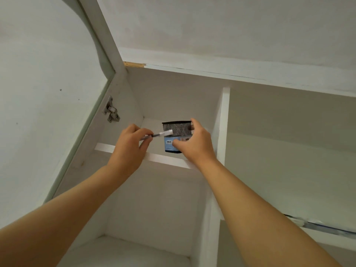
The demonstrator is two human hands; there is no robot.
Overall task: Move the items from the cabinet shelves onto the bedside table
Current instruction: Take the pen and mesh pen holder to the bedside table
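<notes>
Your left hand (128, 149) pinches a pen (158, 134) just left of the mesh holder (177, 136); your right hand's (196, 143) fingers (178, 142) curl round that holder above the shelf (165, 158).

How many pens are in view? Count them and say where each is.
1. A slim grey pen with a white cap is pinched in the left hand, beside the black mesh holder gripped by the right hand. Others may be hidden inside it.

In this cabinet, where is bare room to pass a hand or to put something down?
Bare: the compartment right of the divider, and the lower shelf under the arms. Crowded: the upper left shelf, where the left hand holds a pen and the right hand grips the mesh pen holder.
</notes>
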